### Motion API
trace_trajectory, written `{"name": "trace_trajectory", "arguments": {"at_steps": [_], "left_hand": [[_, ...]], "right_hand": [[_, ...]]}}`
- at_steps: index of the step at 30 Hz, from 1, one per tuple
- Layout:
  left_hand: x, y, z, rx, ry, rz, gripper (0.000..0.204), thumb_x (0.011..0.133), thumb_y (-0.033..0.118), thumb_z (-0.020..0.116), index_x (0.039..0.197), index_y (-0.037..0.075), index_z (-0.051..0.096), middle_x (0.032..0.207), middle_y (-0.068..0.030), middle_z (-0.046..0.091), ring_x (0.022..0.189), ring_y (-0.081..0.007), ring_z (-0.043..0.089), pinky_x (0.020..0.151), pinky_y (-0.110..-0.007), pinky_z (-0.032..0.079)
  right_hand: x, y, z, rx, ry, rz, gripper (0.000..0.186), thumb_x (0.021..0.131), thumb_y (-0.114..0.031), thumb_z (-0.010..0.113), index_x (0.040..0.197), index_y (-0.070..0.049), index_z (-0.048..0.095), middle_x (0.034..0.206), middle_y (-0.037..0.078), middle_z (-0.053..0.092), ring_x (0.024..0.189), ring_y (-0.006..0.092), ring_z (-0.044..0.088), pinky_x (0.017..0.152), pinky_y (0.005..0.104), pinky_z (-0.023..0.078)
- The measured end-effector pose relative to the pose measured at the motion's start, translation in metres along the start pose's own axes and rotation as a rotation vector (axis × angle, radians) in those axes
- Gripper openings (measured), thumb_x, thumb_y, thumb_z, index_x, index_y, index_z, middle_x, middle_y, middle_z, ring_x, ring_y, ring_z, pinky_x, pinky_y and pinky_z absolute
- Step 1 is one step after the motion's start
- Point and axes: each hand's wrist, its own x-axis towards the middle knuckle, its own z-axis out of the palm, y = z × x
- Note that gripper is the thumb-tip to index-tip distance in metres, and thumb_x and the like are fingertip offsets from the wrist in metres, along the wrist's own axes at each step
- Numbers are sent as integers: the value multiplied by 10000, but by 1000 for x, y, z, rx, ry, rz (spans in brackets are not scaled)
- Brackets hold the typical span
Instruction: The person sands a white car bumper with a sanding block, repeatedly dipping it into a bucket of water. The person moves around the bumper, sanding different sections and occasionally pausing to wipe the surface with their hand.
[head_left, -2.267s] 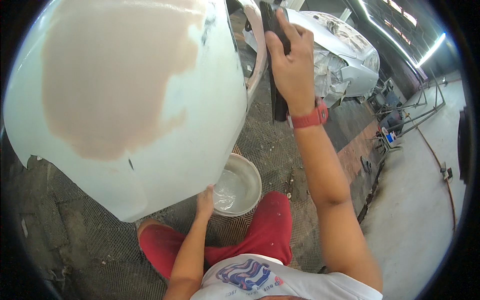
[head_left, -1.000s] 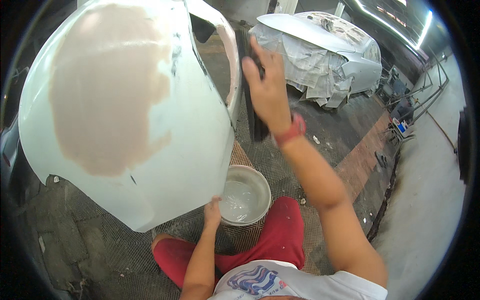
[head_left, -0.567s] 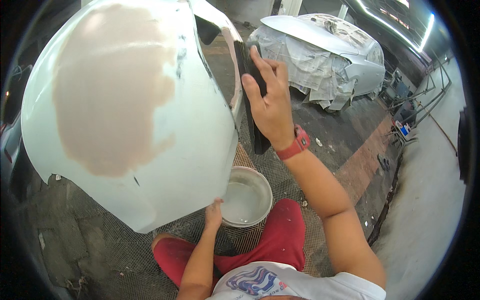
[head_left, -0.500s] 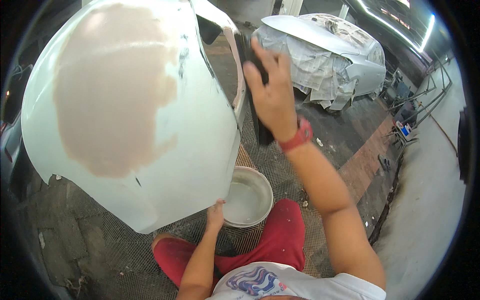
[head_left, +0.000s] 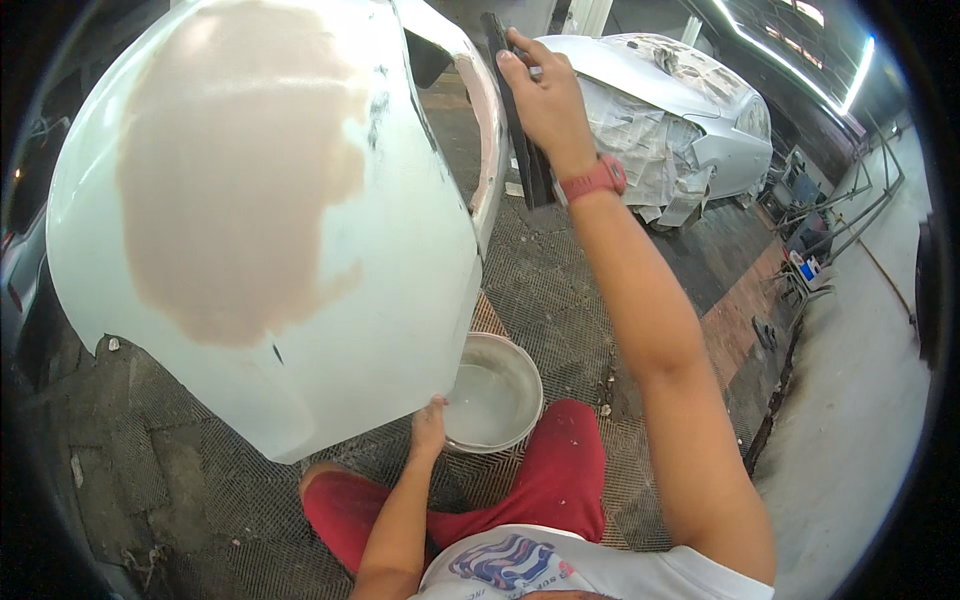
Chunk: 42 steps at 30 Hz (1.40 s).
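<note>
A large pale car body panel (head_left: 400,300) with a brownish-beige patch fills the left and middle of the view. My left hand (head_left: 429,428) is closed on its lower right edge, thumb on the outer face; the other fingers are hidden behind it. My right hand (head_left: 552,110), with a red watch (head_left: 594,181) on the wrist, grips a long dark sanding block (head_left: 538,182). The block stands lengthwise beside the panel's right-hand edge strip (head_left: 484,110). Whether it touches that strip I cannot tell.
A round basin (head_left: 492,400) of cloudy water stands on the patterned floor by my right knee (head_left: 570,450). Beyond, at the far right, is a silver car (head_left: 715,115) partly masked with paper (head_left: 630,140). Metal frames (head_left: 865,205) lean along the white wall (head_left: 860,400).
My right hand has moved away from me, up along the panel's right side, taking the sanding block with it. My left hand keeps its hold on the panel edge.
</note>
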Motion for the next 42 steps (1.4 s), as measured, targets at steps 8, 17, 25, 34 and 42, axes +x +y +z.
{"name": "trace_trajectory", "arguments": {"at_steps": [8, 17, 25, 34, 42], "left_hand": [[3, 5, -19, 25, 33, 27, 737, 1161, 660, 512, 1155, -16, 805, 1243, -215, 785, 1235, -351, 698, 1140, -459, 484], [1, 16, -20, 12, 51, -32, 610, 1182, 517, 555, 1195, -41, 802, 1262, -248, 791, 1227, -366, 724, 1117, -461, 504], [-2, 10, 6, -36, 8, 52, 608, 1177, 505, 553, 1193, -49, 802, 1244, -259, 804, 1219, -414, 739, 1114, -471, 510], [-4, 10, -4, -3, 13, -37, 642, 1167, 530, 555, 1231, -63, 794, 1348, -290, 774, 1332, -425, 706, 1169, -471, 485], [12, 8, -30, 49, 55, 7, 643, 1170, 540, 565, 1293, -54, 780, 1362, -297, 766, 1348, -419, 697, 1170, -469, 487]], "right_hand": [[-95, -22, -10, 36, 51, -189, 506, 1095, -278, 716, 1530, -19, 701, 1237, 217, 673, 1167, 348, 676, 1076, 415, 529], [-51, -15, -19, -43, -108, -193, 556, 1119, -347, 668, 1561, -10, 664, 1323, 279, 785, 1144, 327, 748, 1048, 384, 556], [44, 25, -6, -66, -268, -135, 535, 1112, -380, 668, 1561, -91, 695, 1252, 230, 749, 1125, 375, 717, 1053, 424, 549], [56, -9, -12, -107, -401, -7, 558, 1102, -414, 671, 1550, -85, 702, 1319, 276, 775, 1200, 386, 740, 1078, 440, 557], [32, -21, -6, -162, -329, -130, 567, 1090, -391, 678, 1527, -30, 698, 1396, 281, 769, 1272, 393, 748, 1117, 391, 548]]}}
